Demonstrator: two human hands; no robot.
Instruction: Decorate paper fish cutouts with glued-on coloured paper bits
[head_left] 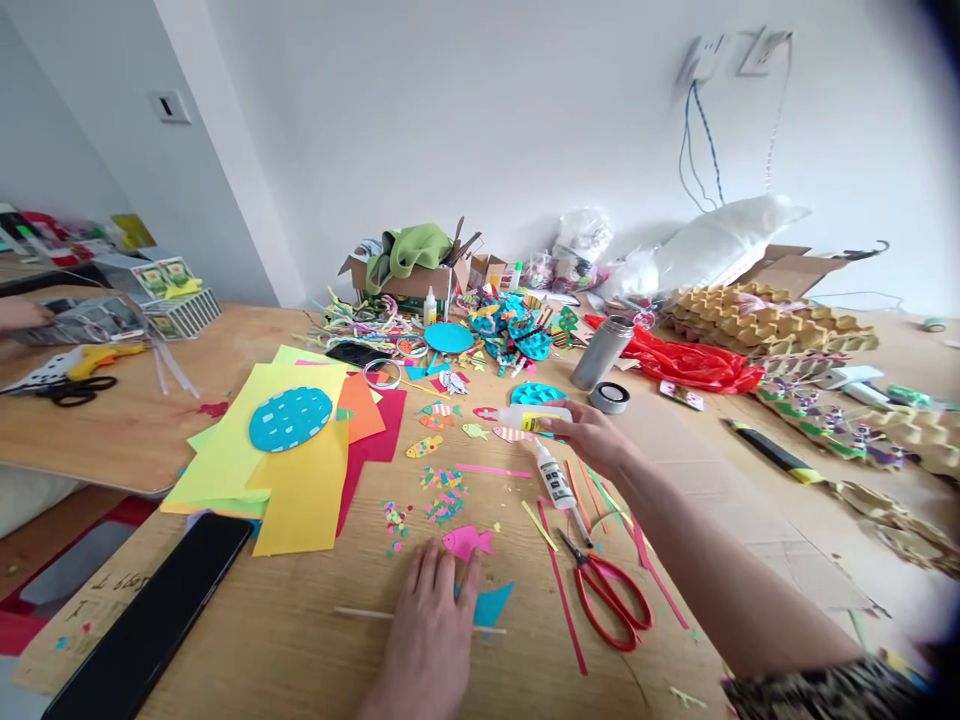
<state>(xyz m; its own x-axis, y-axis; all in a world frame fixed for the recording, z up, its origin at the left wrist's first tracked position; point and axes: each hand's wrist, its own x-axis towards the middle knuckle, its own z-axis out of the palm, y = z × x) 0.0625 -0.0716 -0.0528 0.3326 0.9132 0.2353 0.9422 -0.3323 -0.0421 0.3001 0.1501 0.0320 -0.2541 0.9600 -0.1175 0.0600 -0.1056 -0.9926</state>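
Note:
My left hand (431,625) lies flat on the wooden table with fingers stretched out, its fingertips at the lower edge of a pink paper fish (465,541). Partly under it are a thin stick (364,613) and a blue paper scrap (495,605). My right hand (589,437) is closed around a white glue bottle with a yellow label (517,418), tipped sideways with its nozzle to the left. Just below that hand lies a second glue bottle (553,478). Several decorated paper fish, such as a yellow one (425,446), lie beyond my left hand.
Red-handled scissors (611,600) and paper strips (562,590) lie at right. Coloured paper sheets (300,500) and a black phone (157,620) are at left. A metal flask (602,352) stands farther back. Another person's hand (26,314) shows at far left.

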